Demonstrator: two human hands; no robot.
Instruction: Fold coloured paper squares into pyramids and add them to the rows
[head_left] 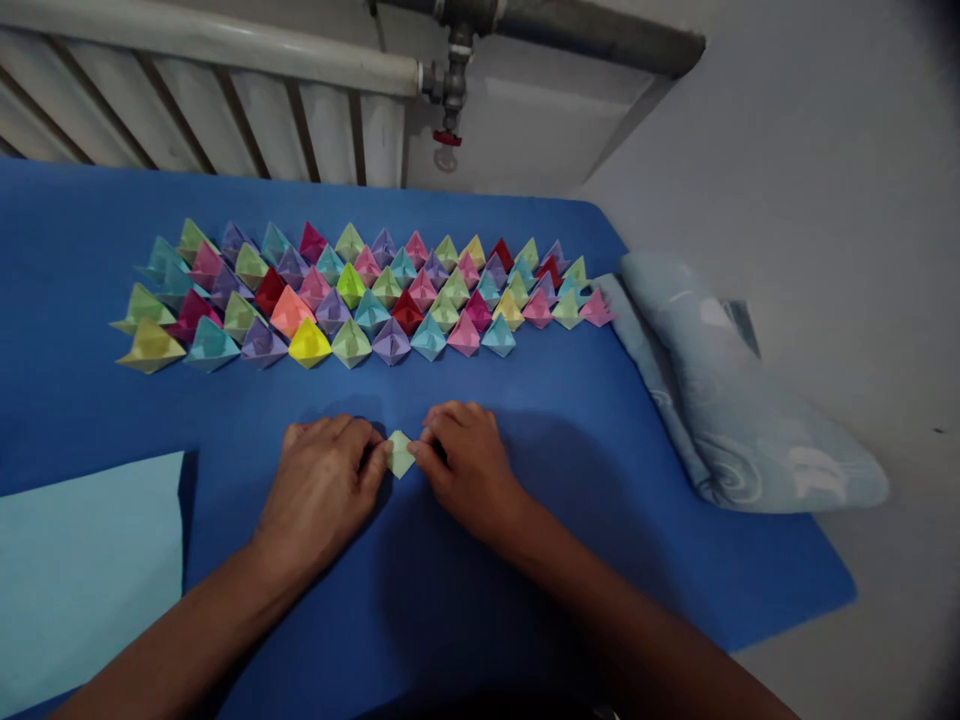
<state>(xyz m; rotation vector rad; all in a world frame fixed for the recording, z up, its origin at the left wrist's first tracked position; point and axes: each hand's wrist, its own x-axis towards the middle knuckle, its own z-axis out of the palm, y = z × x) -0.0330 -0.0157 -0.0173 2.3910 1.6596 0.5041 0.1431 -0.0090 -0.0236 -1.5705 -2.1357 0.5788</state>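
Between my two hands is a small pale green folded paper (400, 456), diamond-shaped and just above or on the blue surface. My left hand (322, 480) pinches its left corner between thumb and fingers. On the opposite corner, my right hand (465, 460) has a similar pinch. Beyond the hands stand several rows of folded paper boats (391, 342) in green, blue, purple, pink, red and yellow. The nearest row includes a bright yellow paper boat (310, 343).
A light blue sheet (90, 570) lies at the left on the blue surface (247, 420). At the right is a folded grey-blue blanket (735, 400) near the wall. A white radiator (247, 110) and a pipe with a red valve handle (447, 138) are behind.
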